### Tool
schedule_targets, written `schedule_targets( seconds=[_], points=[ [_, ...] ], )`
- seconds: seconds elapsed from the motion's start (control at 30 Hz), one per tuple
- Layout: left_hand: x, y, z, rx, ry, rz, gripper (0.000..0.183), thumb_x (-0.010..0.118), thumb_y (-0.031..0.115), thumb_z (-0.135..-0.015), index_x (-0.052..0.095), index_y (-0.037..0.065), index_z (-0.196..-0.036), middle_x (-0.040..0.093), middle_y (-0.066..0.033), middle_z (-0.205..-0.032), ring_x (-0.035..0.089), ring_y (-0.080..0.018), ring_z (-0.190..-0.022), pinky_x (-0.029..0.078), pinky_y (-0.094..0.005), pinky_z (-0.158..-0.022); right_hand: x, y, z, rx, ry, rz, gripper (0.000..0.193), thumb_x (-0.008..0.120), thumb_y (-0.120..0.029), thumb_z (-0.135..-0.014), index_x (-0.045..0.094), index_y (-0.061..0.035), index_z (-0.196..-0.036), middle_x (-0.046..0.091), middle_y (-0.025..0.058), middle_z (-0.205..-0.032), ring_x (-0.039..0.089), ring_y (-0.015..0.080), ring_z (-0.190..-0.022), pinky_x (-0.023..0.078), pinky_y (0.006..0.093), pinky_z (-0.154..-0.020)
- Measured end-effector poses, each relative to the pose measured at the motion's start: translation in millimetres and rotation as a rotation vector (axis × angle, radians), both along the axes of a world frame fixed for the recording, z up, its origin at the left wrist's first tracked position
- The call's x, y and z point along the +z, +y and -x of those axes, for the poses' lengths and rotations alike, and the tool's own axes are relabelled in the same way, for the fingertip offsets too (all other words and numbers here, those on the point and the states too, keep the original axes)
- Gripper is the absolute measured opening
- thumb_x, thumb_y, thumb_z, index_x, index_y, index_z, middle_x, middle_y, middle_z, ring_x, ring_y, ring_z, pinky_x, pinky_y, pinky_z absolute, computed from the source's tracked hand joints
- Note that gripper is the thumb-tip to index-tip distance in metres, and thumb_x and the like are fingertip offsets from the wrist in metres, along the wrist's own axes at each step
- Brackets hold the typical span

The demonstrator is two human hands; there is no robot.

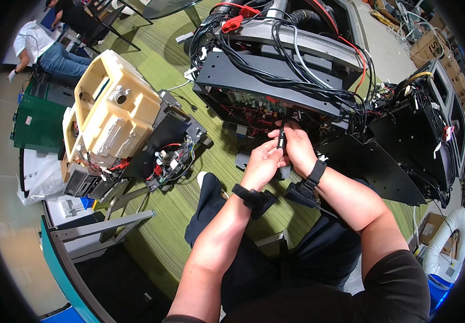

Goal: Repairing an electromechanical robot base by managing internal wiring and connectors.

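My left hand (265, 164) is closed around a slim black stick-like piece (281, 138), held upright; I cannot make out its exact kind. Right beside it, my right hand (299, 145) is closed too, its fingers against the upper part of the same piece. Both hands are at the open lower front of a black metal housing (254, 78). Inside the housing, a green circuit board (243, 99) shows among red and black wires. The fingertips of my right hand are partly hidden in the shadow under it.
Thick black cables (292, 78) drape over the housing. A black perforated panel (370, 164) stands to the right, a cream plastic shell (119, 110) on a wired frame to the left. A metal-edged cart (103, 226) is near left. Another person (54, 48) works far left.
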State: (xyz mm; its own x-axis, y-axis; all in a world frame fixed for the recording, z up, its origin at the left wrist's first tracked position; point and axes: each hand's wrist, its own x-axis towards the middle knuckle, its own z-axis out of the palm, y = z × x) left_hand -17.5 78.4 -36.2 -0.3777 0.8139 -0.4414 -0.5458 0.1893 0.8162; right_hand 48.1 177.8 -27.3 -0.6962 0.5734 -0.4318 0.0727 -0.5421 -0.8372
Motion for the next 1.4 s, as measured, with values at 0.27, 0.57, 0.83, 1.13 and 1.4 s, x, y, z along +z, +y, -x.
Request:
schedule_targets(
  seconds=[0.27,0.57,0.83,1.13,1.4],
  points=[
    [5.8,0.4,1.3,-0.003,0.018,0.007,0.027,0.046,0.003,-0.091,0.051,-0.001,-0.117,0.062,-0.0051,-0.092,0.061,-0.0099,-0.079,0.051,-0.0227,-0.072,0.8,0.8,0.7,0.006,-0.001,0.000,0.028,0.033,-0.023,-0.097,0.043,-0.0022,-0.113,0.061,0.0117,-0.094,0.063,0.0176,-0.063,0.052,0.0272,-0.051],
    [15.1,-5.7,4.7,0.026,0.079,0.025,0.029,0.046,0.003,-0.091,0.050,-0.003,-0.119,0.062,-0.0049,-0.091,0.059,-0.0084,-0.073,0.051,-0.0210,-0.069,19.4,-4.1,1.3,0.008,-0.049,-0.001,0.025,0.041,-0.023,-0.095,0.048,-0.0007,-0.104,0.058,0.0095,-0.086,0.057,0.0139,-0.062,0.047,0.0248,-0.054],
    [9.6,-13.0,1.2,0.039,0.053,0.042,0.026,0.046,0.005,-0.091,0.053,-0.003,-0.114,0.062,-0.0067,-0.095,0.058,-0.0098,-0.075,0.050,-0.0234,-0.070,18.2,-26.8,-17.3,-0.241,0.075,-0.560,0.016,0.049,-0.016,-0.093,0.041,-0.0022,-0.094,0.048,0.0052,-0.083,0.047,0.0097,-0.074,0.043,0.0247,-0.066],
    [-0.4,-35.6,-10.2,-0.036,-0.025,0.047,0.034,0.046,0.007,-0.091,0.046,-0.004,-0.123,0.062,-0.0111,-0.102,0.059,-0.0112,-0.079,0.050,-0.0238,-0.074,108.9,-53.7,-83.3,0.155,0.978,-0.719,0.016,0.046,-0.023,-0.092,0.056,-0.0116,-0.088,0.059,0.0011,-0.083,0.050,0.0163,-0.079,0.039,0.0316,-0.073],
    [-3.4,-38.8,-40.3,-0.214,-0.029,0.041,0.028,0.043,0.005,-0.092,0.050,-0.005,-0.118,0.062,-0.0104,-0.100,0.059,-0.0102,-0.079,0.051,-0.0244,-0.073,132.0,-52.3,-98.3,0.365,0.947,-0.494,0.034,0.038,-0.017,-0.092,0.070,-0.0148,-0.079,0.066,-0.0100,-0.097,0.049,0.0067,-0.094,0.035,0.0262,-0.073]
  ],
)
